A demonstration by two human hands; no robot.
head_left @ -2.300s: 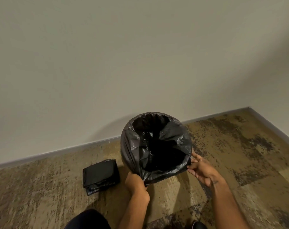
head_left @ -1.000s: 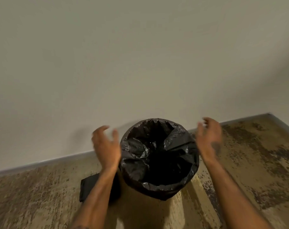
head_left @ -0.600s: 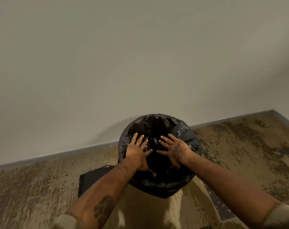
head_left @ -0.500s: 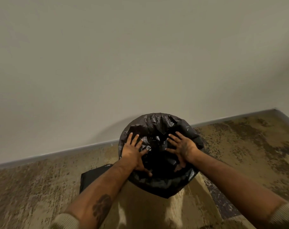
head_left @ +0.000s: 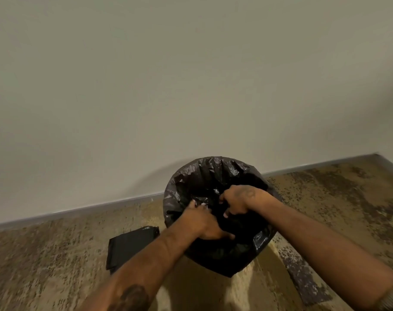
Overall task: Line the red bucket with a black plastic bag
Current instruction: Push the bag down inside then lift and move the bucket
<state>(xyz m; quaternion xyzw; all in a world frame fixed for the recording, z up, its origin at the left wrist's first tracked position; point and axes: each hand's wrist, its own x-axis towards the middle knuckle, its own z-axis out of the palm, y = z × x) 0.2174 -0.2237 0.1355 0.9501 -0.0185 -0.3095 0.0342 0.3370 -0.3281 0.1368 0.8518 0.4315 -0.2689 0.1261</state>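
A black plastic bag [head_left: 204, 173] covers the whole bucket, which stands on the floor against the wall; none of the red shows. The bag's edge is folded down over the rim and hangs on the outside. Both my hands reach into the bag's mouth. My left hand [head_left: 202, 221] is at the near left, its fingers curled down into the plastic. My right hand [head_left: 240, 200] is at the middle right, knuckles up, fingers bent into the liner. Whether either hand pinches the plastic or only presses it is hidden.
A folded stack of black bags [head_left: 128, 245] lies on the floor left of the bucket, partly behind my left forearm. A plain wall [head_left: 191, 86] with a grey skirting [head_left: 78, 209] runs just behind. The mottled brown floor [head_left: 337, 209] stretches right to a corner.
My hands came off the bag's outside, swung up around the rim and pressed flat into the opening. Now the fingers have curled and sunk deeper into the liner.
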